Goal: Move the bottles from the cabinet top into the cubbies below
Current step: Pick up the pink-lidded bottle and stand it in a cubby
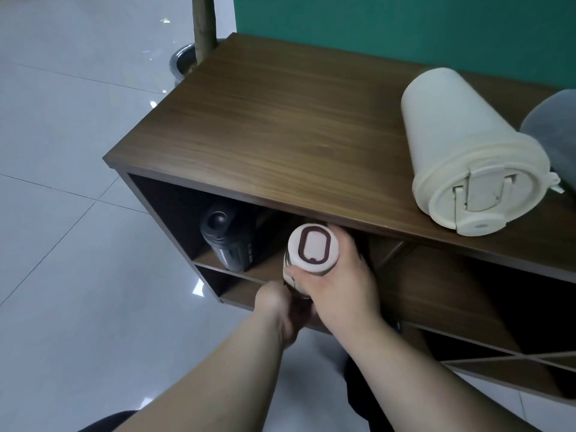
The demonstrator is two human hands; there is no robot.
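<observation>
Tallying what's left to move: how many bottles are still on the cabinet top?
2: a cream bottle on the cabinet top at right, and a grey one beside it, cut by the frame edge. More may sit out of view.

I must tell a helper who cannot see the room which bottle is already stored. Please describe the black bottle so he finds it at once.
Start at the wooden cabinet and look under its top into the upper left cubby. The black bottle stands there alone. It is the only dark bottle in view.
</observation>
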